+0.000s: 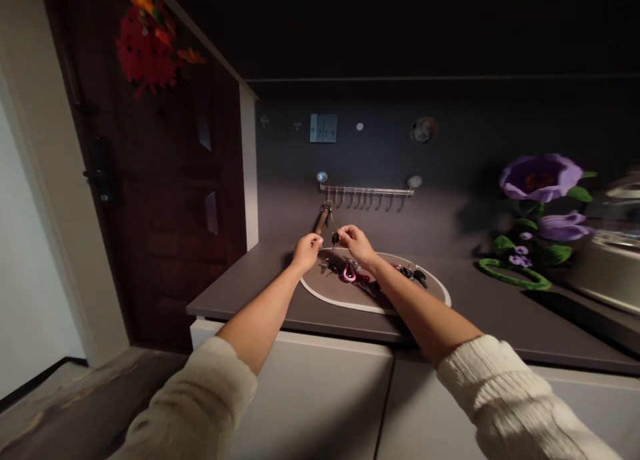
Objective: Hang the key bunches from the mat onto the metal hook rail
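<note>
My left hand (307, 252) is closed, its fingertips pinching the lower end of a brown key strap (323, 220). The strap's upper end has a metal ring at the leftmost hook of a clear hook rail (367, 191). Just to the right, my right hand (354, 240) pinches a small bunch of keys (335, 239), which dangles below its fingertips. Under both hands lies an oval mat (320, 296) with a pale rim. On it are a pink key holder (349, 273), loose keys (326, 267) at the left and dark key fobs (419, 275) at the right, partly behind my right forearm.
Purple artificial flowers (540, 180) with a green ring base stand on the counter (500, 313) at the right, beside a pale round container (613, 273). An upper cabinet (400, 33) overhangs the wall. To the left is a dark door (190, 247) with red flowers (145, 53).
</note>
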`<control>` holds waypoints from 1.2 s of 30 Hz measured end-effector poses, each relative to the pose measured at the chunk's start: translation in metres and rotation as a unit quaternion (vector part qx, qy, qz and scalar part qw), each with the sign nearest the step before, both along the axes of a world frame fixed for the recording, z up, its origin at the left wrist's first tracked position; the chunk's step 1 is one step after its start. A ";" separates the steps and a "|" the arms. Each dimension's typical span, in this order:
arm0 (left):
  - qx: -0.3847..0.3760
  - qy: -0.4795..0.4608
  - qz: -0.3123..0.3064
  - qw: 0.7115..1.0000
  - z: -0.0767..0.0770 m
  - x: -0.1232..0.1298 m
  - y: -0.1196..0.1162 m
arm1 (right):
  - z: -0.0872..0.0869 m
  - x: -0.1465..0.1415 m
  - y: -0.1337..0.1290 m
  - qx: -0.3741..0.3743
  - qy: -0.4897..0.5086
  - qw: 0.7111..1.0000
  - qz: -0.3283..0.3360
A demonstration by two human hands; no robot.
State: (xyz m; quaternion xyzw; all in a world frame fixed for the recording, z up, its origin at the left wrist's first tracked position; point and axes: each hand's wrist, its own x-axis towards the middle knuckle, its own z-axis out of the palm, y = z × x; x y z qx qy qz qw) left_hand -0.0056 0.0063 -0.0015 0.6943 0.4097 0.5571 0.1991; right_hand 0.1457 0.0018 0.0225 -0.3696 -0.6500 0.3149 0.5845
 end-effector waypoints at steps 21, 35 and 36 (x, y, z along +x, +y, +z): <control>0.106 0.314 0.151 0.931 0.003 -0.001 -0.015 | 0.082 -0.026 0.048 -0.110 0.213 0.969 -0.065; 0.086 0.315 0.151 0.933 0.005 -0.001 -0.015 | 0.075 -0.031 0.061 -0.135 0.256 0.952 -0.098; 0.084 0.314 0.153 0.933 0.005 -0.001 -0.015 | 0.073 -0.031 0.062 -0.135 0.254 0.953 -0.096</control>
